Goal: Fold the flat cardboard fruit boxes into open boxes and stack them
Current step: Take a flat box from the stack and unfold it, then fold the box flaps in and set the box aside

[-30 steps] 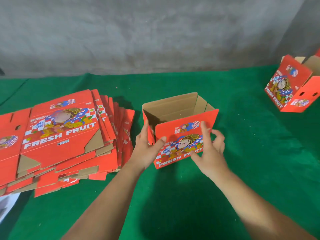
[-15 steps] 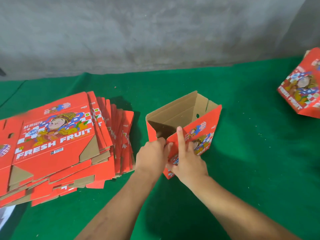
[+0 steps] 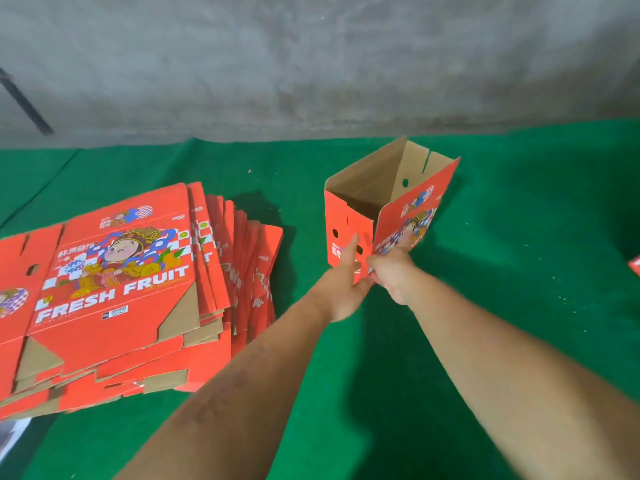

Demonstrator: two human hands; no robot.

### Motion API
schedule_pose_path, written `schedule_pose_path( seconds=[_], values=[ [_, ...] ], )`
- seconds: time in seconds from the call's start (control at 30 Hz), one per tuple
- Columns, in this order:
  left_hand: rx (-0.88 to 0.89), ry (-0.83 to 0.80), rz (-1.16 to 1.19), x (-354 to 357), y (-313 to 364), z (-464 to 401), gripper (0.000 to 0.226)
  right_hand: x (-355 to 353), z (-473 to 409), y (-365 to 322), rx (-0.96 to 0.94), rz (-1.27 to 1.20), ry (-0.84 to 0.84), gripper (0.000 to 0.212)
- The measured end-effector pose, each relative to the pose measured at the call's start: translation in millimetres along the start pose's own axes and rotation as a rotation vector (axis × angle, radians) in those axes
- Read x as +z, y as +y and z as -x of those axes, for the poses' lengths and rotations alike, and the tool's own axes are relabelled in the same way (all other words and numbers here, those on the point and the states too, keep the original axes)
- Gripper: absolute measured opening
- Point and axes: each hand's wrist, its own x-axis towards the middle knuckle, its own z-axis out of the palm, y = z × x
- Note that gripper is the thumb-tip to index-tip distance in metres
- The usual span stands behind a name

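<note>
A red open fruit box stands upright on the green cloth right of centre, its brown inside showing. My left hand lies flat against the box's near end panel, fingers stretched up. My right hand grips the near lower corner of the printed long side, thumb and fingers closed on the cardboard edge. A fanned pile of flat red "FRESH FRUIT" boxes lies at the left.
The green cloth covers the whole work surface up to a grey concrete wall. A sliver of another red box shows at the right edge. A dark rod leans at the far left.
The box has turned and moved away to the right, its end panel now facing me. Both hands followed it outward. The finished box at the right has nearly left the view.
</note>
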Motion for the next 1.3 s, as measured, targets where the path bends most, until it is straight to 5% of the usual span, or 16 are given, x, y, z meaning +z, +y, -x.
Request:
schedule_pose_path(
  seconds=[0.07, 0.17, 0.3, 0.43, 0.6, 0.77, 1.0, 1.13, 1.3],
  values=[
    [-0.035, 0.131, -0.036, -4, -10, 0, 0.063, 10, 1, 4, -0.089, 0.054, -0.093, 0.114],
    [-0.09, 0.287, -0.06, -14, -27, 12, 0.054, 33, 16, 11, -0.103, 0.114, -0.123, 0.114],
    [-0.078, 0.482, -0.101, -29, -42, 42, 0.047, 77, 46, 19, -0.055, 0.076, -0.181, 0.09],
    [-0.131, 0.764, -0.438, -59, -69, 81, 0.048, 117, 93, 11, -0.014, -0.007, -0.396, 0.053],
    [-0.563, 0.474, -0.55, -91, -127, 125, 0.085, 150, 128, 18, -0.065, 0.111, -0.499, 0.051],
    [-0.407, 0.478, -0.584, -91, -130, 133, 0.057, 171, 143, 20, -0.088, 0.121, -0.545, 0.054],
    [-0.039, 0.613, -0.606, -63, -116, 165, 0.046, 156, 139, 14, 0.052, -0.056, -0.471, 0.019],
    [0.328, 0.695, -0.281, -28, -91, 173, 0.023, 125, 133, 12, 0.02, -0.088, -0.485, 0.01],
    [0.449, 0.554, -0.04, -18, -94, 181, 0.03, 78, 137, 17, -0.098, -0.141, -0.455, 0.022]
  ],
)
